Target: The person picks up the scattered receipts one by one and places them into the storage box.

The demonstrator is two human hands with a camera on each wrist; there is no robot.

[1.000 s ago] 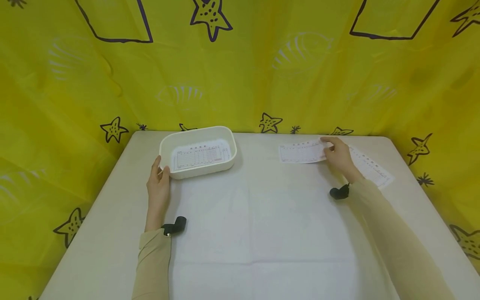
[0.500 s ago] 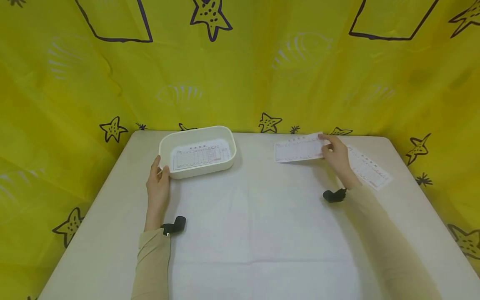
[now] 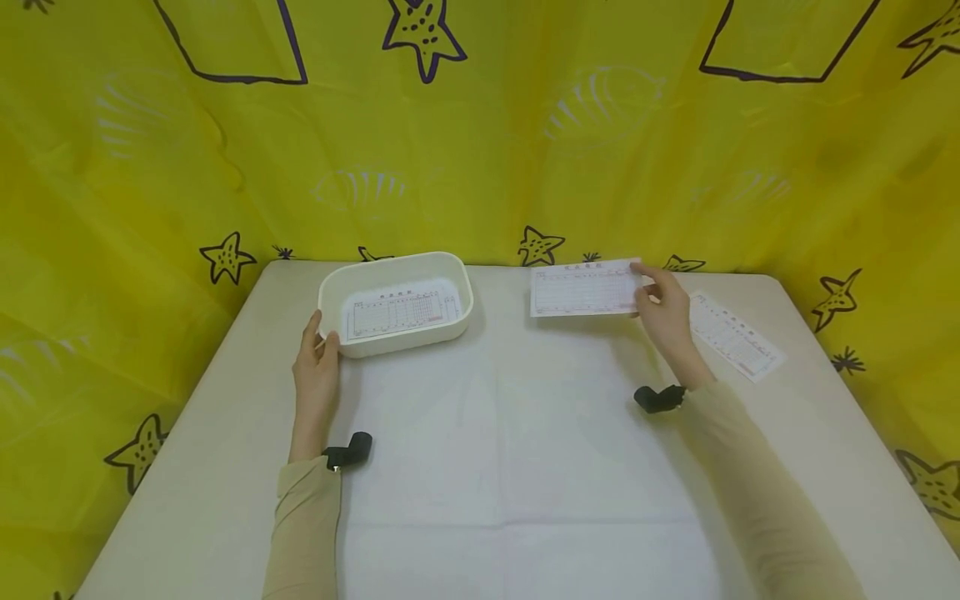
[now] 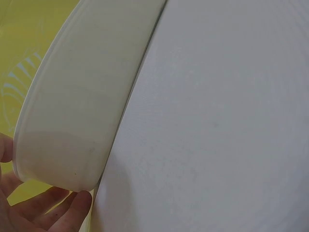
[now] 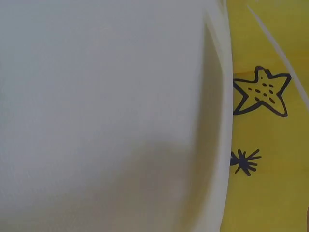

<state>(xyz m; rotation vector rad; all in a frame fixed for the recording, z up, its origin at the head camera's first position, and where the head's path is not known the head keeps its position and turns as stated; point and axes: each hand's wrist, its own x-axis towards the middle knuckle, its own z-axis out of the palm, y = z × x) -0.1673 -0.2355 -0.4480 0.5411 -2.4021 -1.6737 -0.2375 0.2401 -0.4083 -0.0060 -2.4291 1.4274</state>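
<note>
A cream plastic basin (image 3: 408, 337) stands at the back left, with printed paper forms (image 3: 397, 314) lying inside. My left hand (image 3: 315, 375) holds its near left corner. Close up in the left wrist view, the fingers of that hand (image 4: 46, 210) lie against the end of the basin (image 4: 82, 101). At the back right, my right hand (image 3: 666, 317) pinches one printed paper form (image 3: 581, 289) by its right edge, raised and tilted toward me. Another form (image 3: 738, 337) lies slanted on the table to the right of that hand. The right wrist view shows neither hand nor form.
A white cloth covers the table (image 3: 495, 467). Its back edge runs along a yellow curtain (image 3: 480, 150) with starfish drawings, which also hangs at both sides. Dark wrist cameras sit on both wrists, one camera (image 3: 660, 398) at the right.
My right hand has moved left with its form, lifting it and tilting it up from the table. More of the form on the right shows. The left hand and basin stay put.
</note>
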